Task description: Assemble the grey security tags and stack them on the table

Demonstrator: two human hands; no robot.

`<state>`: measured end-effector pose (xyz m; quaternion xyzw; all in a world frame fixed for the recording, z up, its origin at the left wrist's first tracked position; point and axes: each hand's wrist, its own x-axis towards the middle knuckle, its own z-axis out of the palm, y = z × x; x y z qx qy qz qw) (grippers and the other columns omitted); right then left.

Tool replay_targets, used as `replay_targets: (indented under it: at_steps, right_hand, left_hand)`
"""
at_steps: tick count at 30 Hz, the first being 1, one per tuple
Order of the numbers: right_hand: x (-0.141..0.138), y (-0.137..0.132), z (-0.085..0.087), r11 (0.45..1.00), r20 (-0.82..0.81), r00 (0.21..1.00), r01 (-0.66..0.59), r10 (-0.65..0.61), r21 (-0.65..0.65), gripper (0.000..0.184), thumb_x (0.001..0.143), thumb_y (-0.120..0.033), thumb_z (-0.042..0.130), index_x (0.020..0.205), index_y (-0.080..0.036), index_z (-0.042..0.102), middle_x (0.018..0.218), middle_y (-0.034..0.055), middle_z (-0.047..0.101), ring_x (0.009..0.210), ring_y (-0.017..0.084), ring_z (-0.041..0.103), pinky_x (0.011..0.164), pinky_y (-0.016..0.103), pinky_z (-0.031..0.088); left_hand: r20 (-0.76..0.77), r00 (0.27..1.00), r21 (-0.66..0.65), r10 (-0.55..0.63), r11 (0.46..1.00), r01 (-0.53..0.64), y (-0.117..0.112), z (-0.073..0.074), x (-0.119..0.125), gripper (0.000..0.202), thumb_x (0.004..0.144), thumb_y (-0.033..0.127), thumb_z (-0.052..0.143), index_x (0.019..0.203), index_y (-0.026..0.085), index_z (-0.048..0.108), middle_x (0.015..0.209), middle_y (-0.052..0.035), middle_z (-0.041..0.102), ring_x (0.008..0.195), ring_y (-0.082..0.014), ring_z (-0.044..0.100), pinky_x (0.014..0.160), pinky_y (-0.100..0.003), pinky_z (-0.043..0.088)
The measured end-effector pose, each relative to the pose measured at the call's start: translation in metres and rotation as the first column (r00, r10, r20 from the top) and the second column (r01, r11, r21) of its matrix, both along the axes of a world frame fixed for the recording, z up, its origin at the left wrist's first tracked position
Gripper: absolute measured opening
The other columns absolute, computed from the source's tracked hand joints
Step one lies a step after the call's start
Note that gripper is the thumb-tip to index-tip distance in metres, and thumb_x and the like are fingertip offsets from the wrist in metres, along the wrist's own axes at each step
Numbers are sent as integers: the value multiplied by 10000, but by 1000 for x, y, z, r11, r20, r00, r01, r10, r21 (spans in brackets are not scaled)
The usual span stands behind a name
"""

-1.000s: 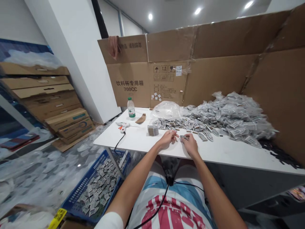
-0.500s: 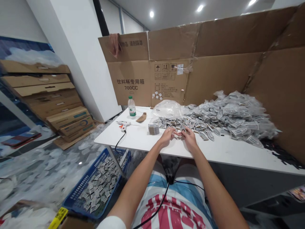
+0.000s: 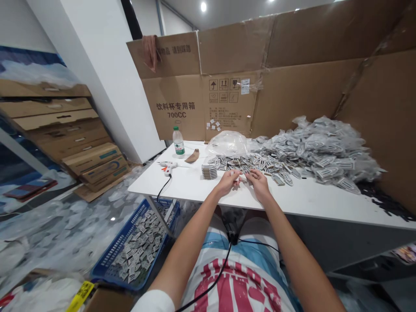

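My left hand (image 3: 229,181) and my right hand (image 3: 258,182) are close together above the white table (image 3: 195,190), a small gap between them. The fingers of both are curled into a pinch; whatever they hold is too small to make out. Just beyond my fingertips lies a loose spread of grey, shield-shaped pieces with white stripes (image 3: 260,162). To the left of my left hand stands a neat stack of the same flat pieces (image 3: 209,171).
A bagged heap of pieces (image 3: 328,151) fills the table's right side. A glue gun (image 3: 168,167), a bottle (image 3: 178,142) and a brown curved scrap (image 3: 193,156) lie left. A cardboard wall (image 3: 299,91) rises behind. Below, a blue basket (image 3: 107,255) holds more pieces.
My hands have drawn slightly apart; their fingertips met before. The camera view has shifted a little. The stack and the loose pieces look the same.
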<state>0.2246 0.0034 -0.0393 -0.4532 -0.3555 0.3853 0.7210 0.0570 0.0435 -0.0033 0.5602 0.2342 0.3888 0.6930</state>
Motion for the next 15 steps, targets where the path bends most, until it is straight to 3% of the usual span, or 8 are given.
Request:
replay_targets:
  at_steps: [7,15]
  right_hand:
    - [-4,-3,8,1000,-25,1000,-11,11,-20,595,558,-469,991,999,-235,667,854,-8,706,789,198,671,701,309,532]
    - [-9,-12,20,1000,44,999,-14,15,-27,579,551,-471,988,969,-225,673,854,-1,696,810,201,666,738,316,522]
  left_hand:
    - [-12,1000,27,24,999,-23,0,1,1,463,804,550,842,913,139,658,752,-20,667,553,-65,523,545,-216,373]
    - [-46,995,56,91,995,-88,-3,-4,4,540,734,586,892,925,178,595,634,33,597,511,-81,474,515,-216,329]
